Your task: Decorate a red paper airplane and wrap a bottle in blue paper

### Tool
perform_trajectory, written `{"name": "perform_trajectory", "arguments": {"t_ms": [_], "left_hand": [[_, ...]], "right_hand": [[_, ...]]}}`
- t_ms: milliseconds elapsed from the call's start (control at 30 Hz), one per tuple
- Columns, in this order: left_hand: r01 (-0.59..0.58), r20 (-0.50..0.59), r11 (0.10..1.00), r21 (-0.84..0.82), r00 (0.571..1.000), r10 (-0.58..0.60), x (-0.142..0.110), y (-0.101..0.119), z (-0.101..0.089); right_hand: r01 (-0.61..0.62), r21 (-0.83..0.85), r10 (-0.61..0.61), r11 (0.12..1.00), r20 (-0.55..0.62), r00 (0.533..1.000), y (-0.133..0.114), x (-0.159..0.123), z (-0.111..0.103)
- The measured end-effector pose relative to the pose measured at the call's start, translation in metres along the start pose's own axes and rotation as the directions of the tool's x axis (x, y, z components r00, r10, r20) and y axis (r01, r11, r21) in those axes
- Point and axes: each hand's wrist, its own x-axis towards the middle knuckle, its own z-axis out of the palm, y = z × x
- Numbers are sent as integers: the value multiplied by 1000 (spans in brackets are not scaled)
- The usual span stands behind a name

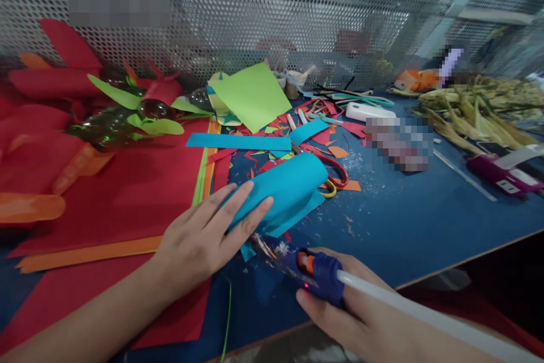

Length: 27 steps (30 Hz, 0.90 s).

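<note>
My left hand (208, 233) lies flat, fingers stretched out, pressing on a rolled sheet of turquoise paper (289, 187) on the blue table (403, 221). My right hand (361, 309) grips a blue glue gun (304, 267) with a white glue stick sticking out of its back. The gun's nozzle points at the lower edge of the turquoise roll, close to my left fingertips.
Red and orange paper sheets (127, 193) cover the left. A green sheet (253, 94), a turquoise strip (238, 141), red-handled scissors (334, 167) and several paper scraps lie behind the roll. Dried husks (476, 108) and a purple device (505, 173) sit at right before a perforated metal wall.
</note>
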Motion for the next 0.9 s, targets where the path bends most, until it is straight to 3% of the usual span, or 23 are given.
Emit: {"name": "perform_trajectory", "arguments": {"t_ms": [133, 300, 433, 633, 900], "left_hand": [[2, 6, 1000, -27, 1000, -2, 1, -1, -2], [-11, -17, 1000, -28, 1000, 11, 0, -2, 3], [-4, -93, 1000, -19, 996, 2, 0, -1, 7], [26, 18, 999, -26, 1000, -25, 0, -1, 1], [-12, -3, 1000, 6, 1000, 12, -1, -4, 3]], "right_hand": [[-14, 14, 15, 1000, -24, 1000, -5, -3, -5], [27, 87, -13, 996, -155, 988, 11, -7, 4], [-24, 60, 36, 998, -220, 975, 19, -10, 3], [-127, -13, 119, 992, -254, 960, 30, -16, -9], [-162, -82, 129, 983, -317, 940, 38, -17, -23]]}}
